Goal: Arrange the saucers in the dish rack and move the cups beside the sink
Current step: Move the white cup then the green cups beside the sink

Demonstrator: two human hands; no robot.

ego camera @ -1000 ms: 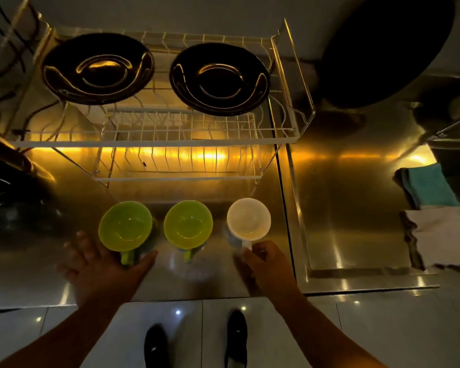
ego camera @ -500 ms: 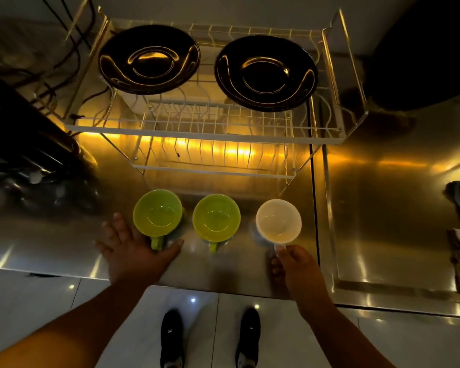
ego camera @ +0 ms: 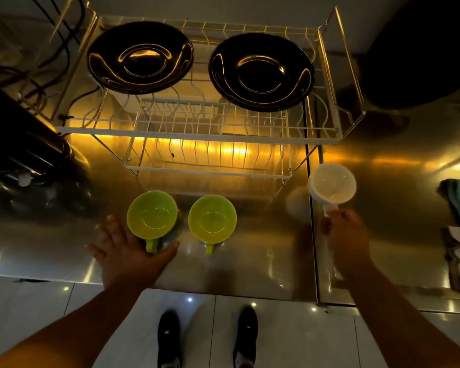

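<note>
Your right hand (ego camera: 343, 235) has carried the white cup (ego camera: 332, 183) off the row, rightward past the rack's corner.

Beyond both hands, the dish rack (ego camera: 197, 134) already holds two black saucers (ego camera: 140, 57) on its upper tier. Your right hand grips the white cup's handle, likely to keep it level. Your left hand (ego camera: 129, 252) lies open on the bench (ego camera: 250, 261), thumb and fingers flanking the nearer green cup (ego camera: 152, 215); the second green cup (ego camera: 212, 218) sits between your hands.

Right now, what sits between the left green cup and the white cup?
In the head view, the second green cup stands between the left green cup and the white cup, which the right hand holds.
</note>
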